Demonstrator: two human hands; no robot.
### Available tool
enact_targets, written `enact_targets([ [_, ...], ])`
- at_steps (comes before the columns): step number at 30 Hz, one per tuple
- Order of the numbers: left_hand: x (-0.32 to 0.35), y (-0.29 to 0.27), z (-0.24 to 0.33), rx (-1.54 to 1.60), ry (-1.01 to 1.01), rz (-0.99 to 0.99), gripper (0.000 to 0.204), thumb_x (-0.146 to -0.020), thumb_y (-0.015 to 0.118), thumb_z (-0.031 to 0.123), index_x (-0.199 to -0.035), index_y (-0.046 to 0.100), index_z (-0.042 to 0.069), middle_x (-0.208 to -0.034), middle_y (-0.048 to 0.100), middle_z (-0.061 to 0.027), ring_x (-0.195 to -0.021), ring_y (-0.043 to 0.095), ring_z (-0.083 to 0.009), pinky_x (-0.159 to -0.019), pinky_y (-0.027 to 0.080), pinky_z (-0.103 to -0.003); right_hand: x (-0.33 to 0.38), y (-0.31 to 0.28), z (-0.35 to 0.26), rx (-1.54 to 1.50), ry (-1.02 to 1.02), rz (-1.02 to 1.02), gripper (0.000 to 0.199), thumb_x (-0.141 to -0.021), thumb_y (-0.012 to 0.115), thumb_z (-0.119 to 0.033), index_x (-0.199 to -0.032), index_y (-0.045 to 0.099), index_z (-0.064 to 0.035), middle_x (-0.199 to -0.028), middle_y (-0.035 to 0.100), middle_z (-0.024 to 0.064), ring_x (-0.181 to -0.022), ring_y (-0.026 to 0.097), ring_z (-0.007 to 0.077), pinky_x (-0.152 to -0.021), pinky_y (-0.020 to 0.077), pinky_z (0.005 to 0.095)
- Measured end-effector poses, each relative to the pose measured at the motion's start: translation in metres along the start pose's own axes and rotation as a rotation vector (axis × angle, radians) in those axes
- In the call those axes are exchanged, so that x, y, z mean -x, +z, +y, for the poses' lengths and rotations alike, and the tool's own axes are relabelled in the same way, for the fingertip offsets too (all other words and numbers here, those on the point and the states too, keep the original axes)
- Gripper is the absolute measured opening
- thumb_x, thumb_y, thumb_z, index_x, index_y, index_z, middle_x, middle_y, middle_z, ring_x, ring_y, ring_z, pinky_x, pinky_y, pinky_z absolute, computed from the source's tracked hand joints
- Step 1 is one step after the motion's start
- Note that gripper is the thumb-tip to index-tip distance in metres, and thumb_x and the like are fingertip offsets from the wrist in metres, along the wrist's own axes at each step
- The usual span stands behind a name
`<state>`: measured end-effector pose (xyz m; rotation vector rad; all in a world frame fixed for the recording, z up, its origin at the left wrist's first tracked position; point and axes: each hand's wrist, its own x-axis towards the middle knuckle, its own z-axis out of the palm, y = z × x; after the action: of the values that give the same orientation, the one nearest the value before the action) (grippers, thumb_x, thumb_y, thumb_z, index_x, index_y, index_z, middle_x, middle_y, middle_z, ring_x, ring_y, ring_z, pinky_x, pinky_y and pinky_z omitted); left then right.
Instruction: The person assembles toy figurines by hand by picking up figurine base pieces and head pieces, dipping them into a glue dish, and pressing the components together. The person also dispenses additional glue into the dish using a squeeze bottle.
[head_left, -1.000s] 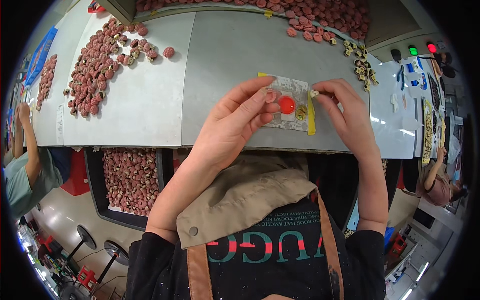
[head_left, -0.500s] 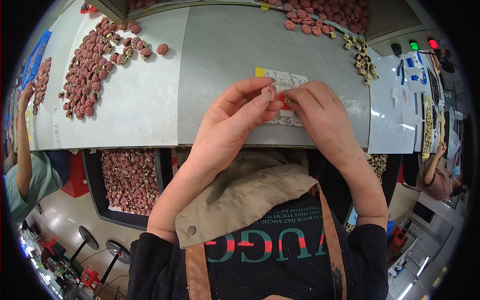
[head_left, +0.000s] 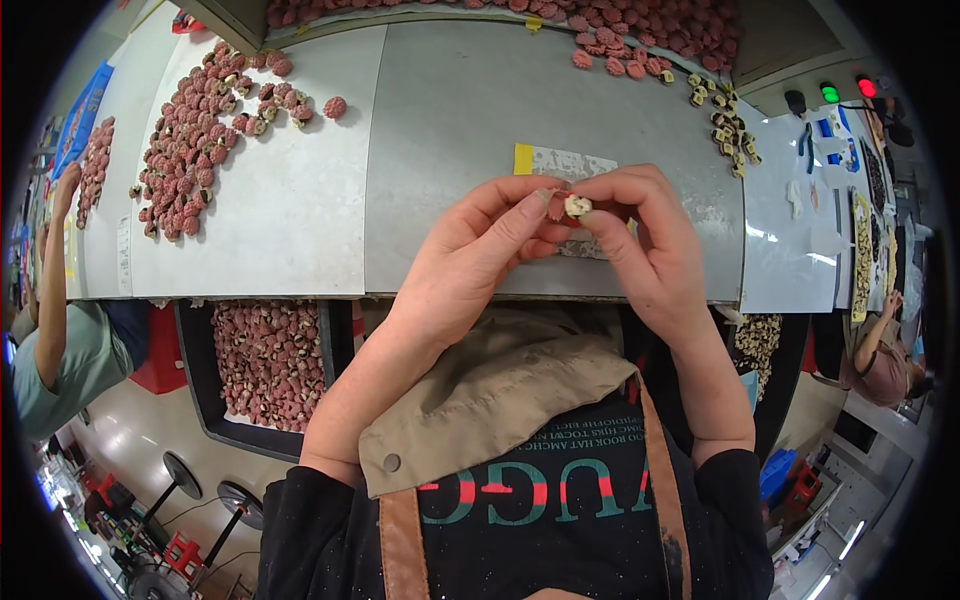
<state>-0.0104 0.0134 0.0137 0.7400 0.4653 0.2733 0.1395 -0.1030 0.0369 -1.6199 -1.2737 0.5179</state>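
My left hand (head_left: 462, 255) is closed, with a small pink scalloped piece (head_left: 556, 207) between thumb and fingers. Thumb and fingertips of my right hand (head_left: 655, 240) pinch a small cream-and-black piece (head_left: 577, 206) right against the pink one. The two hands meet above a whitish speckled plate (head_left: 575, 160) with a yellow edge, which lies on the grey worktop (head_left: 450, 120). My fingers hide part of the plate and the back of both pieces.
Pink pieces with dark and cream parts (head_left: 180, 160) lie heaped at left. Plain pink pieces (head_left: 640, 40) fill the far side; cream-and-black pieces (head_left: 735, 130) lie right of them. Below the worktop sit a black bin (head_left: 190, 370) and more cream-and-black pieces (head_left: 758, 345). Co-workers' hands (head_left: 68, 185) show at both sides.
My right hand has turned and moved in against my left, and the cream-and-black piece now shows in its fingertips. The red thing seen between my hands is now out of sight.
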Motion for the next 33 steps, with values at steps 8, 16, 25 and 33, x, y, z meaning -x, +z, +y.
enact_targets([
  [8, -0.004, 0.004, -0.015, -0.091, 0.192, 0.035, 0.031, -0.098, 0.059, 0.019, -0.120, 0.057, -0.002, -0.109, 0.064, -0.0075, -0.096, 0.062, -0.0122, -0.089, 0.051, -0.027, 0.002, 0.018, 0.007, 0.153, -0.161, 0.087, 0.019, -0.088, 0.066, -0.004, -0.106, 0.062, -0.0022, -0.102, 0.060, 0.0101, -0.093, 0.059, 0.0225, -0.080, 0.0491, 0.0319],
  [16, -0.004, 0.008, -0.004, -0.181, 0.146, 0.030, 0.039, -0.094, 0.062, 0.010, -0.127, 0.047, -0.003, -0.105, 0.063, -0.0092, -0.094, 0.062, -0.0120, -0.085, 0.052, -0.026, 0.000, 0.006, 0.001, 0.173, -0.179, 0.108, 0.027, -0.080, 0.073, -0.005, -0.105, 0.063, -0.0047, -0.101, 0.060, 0.0098, -0.094, 0.060, 0.0253, -0.082, 0.0501, 0.0343],
  [25, -0.002, 0.018, -0.028, -0.430, 0.416, 0.066, 0.051, -0.087, 0.063, -0.004, -0.132, 0.039, 0.001, -0.103, 0.057, -0.0066, -0.093, 0.057, -0.0076, -0.078, 0.049, -0.019, -0.003, 0.007, 0.017, 0.344, -0.323, 0.028, 0.033, -0.065, 0.078, 0.000, -0.093, 0.062, -0.0060, -0.091, 0.060, 0.0080, -0.082, 0.060, 0.0247, -0.068, 0.0511, 0.0331],
  [33, -0.008, 0.019, -0.030, -0.412, 0.376, 0.045, 0.045, -0.087, 0.065, -0.002, -0.127, 0.044, 0.000, -0.101, 0.058, -0.0072, -0.091, 0.060, -0.0091, -0.079, 0.051, -0.021, -0.005, 0.001, 0.021, 0.380, -0.360, 0.038, 0.033, -0.062, 0.077, 0.000, -0.090, 0.060, -0.0060, -0.087, 0.061, 0.0073, -0.079, 0.060, 0.0255, -0.066, 0.0507, 0.0340],
])
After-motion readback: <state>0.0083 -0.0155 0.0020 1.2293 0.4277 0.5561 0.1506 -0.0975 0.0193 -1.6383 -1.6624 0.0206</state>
